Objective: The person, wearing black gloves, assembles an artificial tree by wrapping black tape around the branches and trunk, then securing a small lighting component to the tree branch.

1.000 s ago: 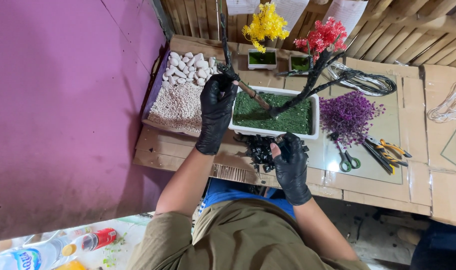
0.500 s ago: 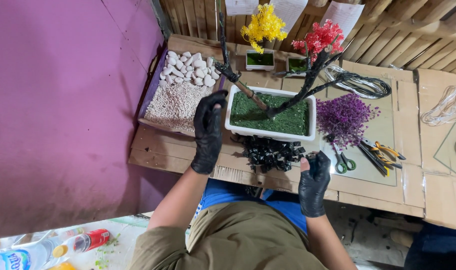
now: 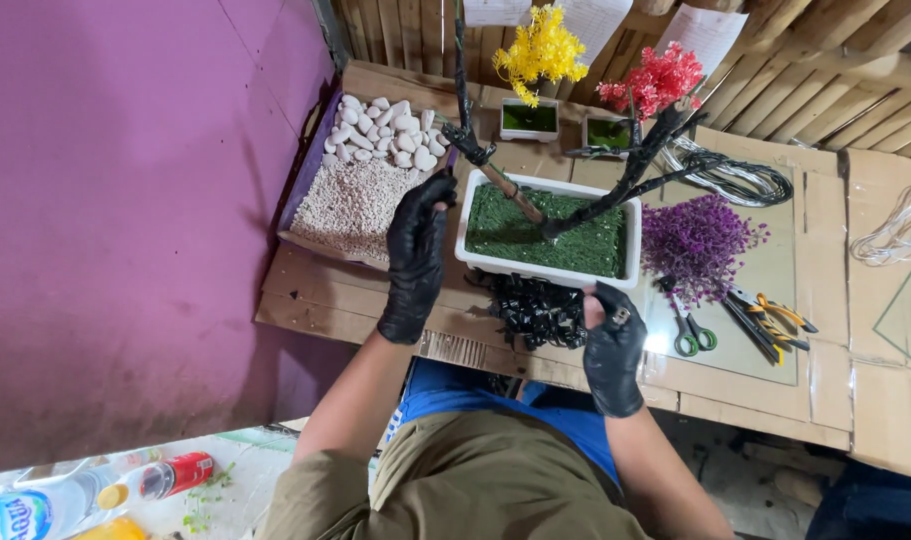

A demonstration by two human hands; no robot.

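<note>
**Steady the planter, feed pieces from the black pile**

Workbench (image 3: 755, 400): cardboard-covered, purple wall on the left side. Keep the front edge as the working zone.

Gravel tray (image 3: 350, 205): sits left of the planter, white stones at the far end, fine gravel nearer.

White planter (image 3: 547, 268): rectangular, green moss top, black wire tree (image 3: 630, 175) leaning out of it to the right. Tree looks top-heavy, so my read is the planter needs bracing before anything gets pushed into the moss.

Purple foliage (image 3: 693, 240): just right of the planter, scissors (image 3: 690, 335) and pliers (image 3: 770, 318) beyond it.

Black pile (image 3: 535, 310): small dark pieces, touching the planter's front wall.

Left hand (image 3: 415, 255): black glove, fingers loosely extended, resting against the planter's left end. Holds nothing.

Right hand (image 3: 613, 345): black glove, curled narrow at the pile's right edge, pinching a small piece; can't tell what.

Suggest: left hand presses planter down, right works one piece at a time.
</note>
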